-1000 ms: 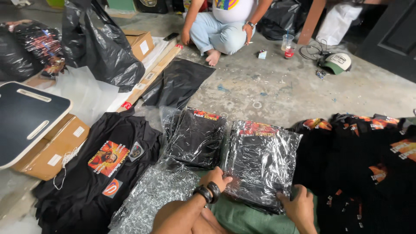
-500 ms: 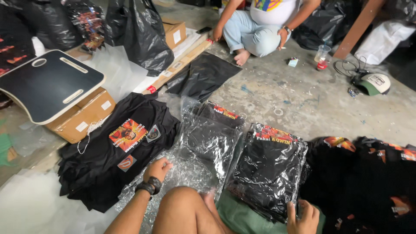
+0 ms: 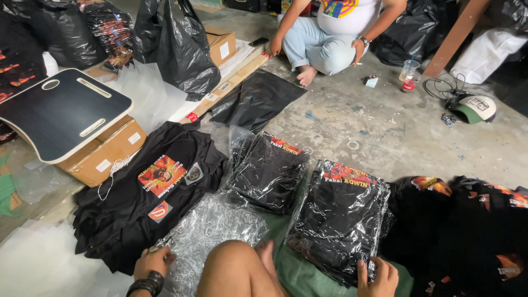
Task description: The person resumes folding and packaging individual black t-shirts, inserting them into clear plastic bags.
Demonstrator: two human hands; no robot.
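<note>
My left hand is curled with its fingertips pinched on the near edge of the stack of empty clear plastic bags, which lies on the floor just left of my bare knee. A dark bracelet sits on that wrist. My right hand is on the other side of my knee, fingers closed around the near corner of the bagged pile of black T-shirts, thumb on top of the plastic. A second bagged pile of black shirts lies beyond my knee, just left of the one I hold. Left of the clear bags, touching them, is the unbagged stack of black T-shirts with an orange print on the top one. Farther left from that stack is a cardboard box with a dark lap tray resting on it. Well beyond my knee, across the concrete floor, another person sits cross-legged, with a plastic cup and a cap to the right of them.
</note>
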